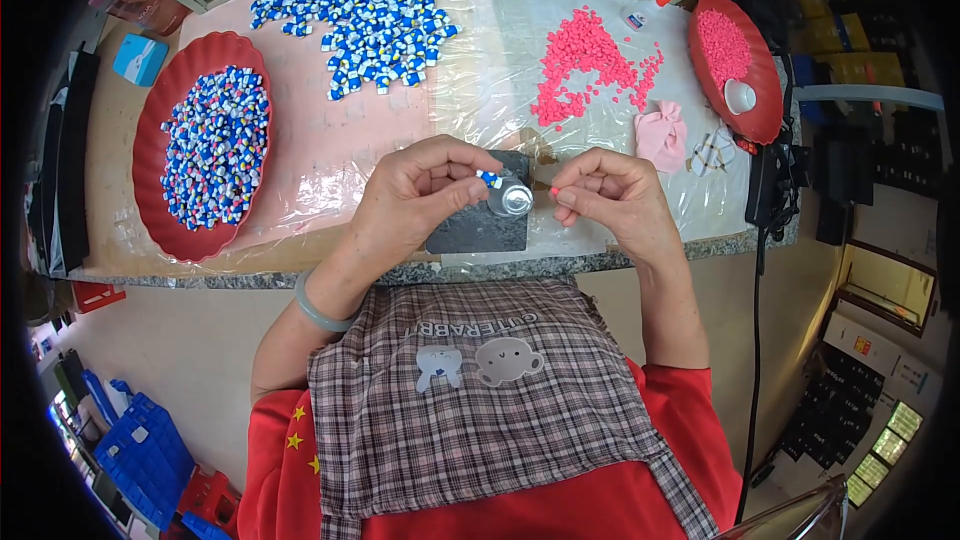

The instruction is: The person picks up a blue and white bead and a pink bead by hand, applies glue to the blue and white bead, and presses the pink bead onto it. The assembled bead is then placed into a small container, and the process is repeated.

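Note:
My left hand (425, 190) pinches a small blue-and-white piece (489, 179) between thumb and forefinger. Right beside it stands a shiny metal cylinder (513, 199) on a dark stone-like slab (470, 236). On the other side of the cylinder, my right hand (612, 198) is closed in a pinch on a tiny pink piece (555, 192). Beyond the hands, many blue-and-white pieces (385, 35) lie heaped on the table. Loose pink pieces (580, 60) are scattered at the back right.
A red scalloped tray (150, 180) of finished-looking blue-and-white pieces stands at the left. Another red tray (765, 120) at the right carries pink pieces and a white cup (739, 96). Near it lie a pink cloth (661, 135) and a dark box with a cable (770, 185).

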`<state>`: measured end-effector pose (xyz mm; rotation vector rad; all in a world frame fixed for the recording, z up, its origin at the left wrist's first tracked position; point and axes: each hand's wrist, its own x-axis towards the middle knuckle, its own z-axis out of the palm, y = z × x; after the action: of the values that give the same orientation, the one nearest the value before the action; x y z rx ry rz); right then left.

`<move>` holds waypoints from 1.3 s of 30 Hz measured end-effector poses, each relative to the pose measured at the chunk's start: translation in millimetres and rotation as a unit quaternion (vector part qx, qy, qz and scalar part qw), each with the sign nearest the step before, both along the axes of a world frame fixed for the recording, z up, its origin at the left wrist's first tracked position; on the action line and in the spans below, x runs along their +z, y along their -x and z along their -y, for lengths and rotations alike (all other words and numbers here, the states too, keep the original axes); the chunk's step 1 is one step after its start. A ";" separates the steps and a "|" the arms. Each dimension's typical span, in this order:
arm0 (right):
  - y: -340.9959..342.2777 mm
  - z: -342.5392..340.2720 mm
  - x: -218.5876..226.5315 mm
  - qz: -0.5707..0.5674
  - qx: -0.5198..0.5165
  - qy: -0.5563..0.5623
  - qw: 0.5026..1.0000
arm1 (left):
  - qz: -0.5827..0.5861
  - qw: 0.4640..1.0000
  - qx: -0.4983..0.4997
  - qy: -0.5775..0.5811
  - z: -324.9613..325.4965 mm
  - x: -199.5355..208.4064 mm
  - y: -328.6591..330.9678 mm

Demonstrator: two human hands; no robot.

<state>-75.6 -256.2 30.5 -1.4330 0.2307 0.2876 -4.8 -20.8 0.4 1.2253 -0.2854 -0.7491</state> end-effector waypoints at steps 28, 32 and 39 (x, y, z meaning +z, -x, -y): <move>-11.0 -15.4 11.9 -0.076 0.065 0.070 0.993 | 0.068 0.995 -0.015 -0.070 -4.1 8.9 7.0; -10.0 -16.7 20.1 -0.057 0.054 0.034 0.996 | 0.045 0.998 -0.007 -0.051 -2.0 8.9 10.0; -9.0 -30.8 23.3 -0.009 0.028 -0.008 1.000 | 0.077 0.996 -0.007 -0.053 0.6 10.2 15.4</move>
<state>-66.6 -225.4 53.8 -1.4239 0.2033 0.3475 -20.1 -21.4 10.6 1.3857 -0.3863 -0.6894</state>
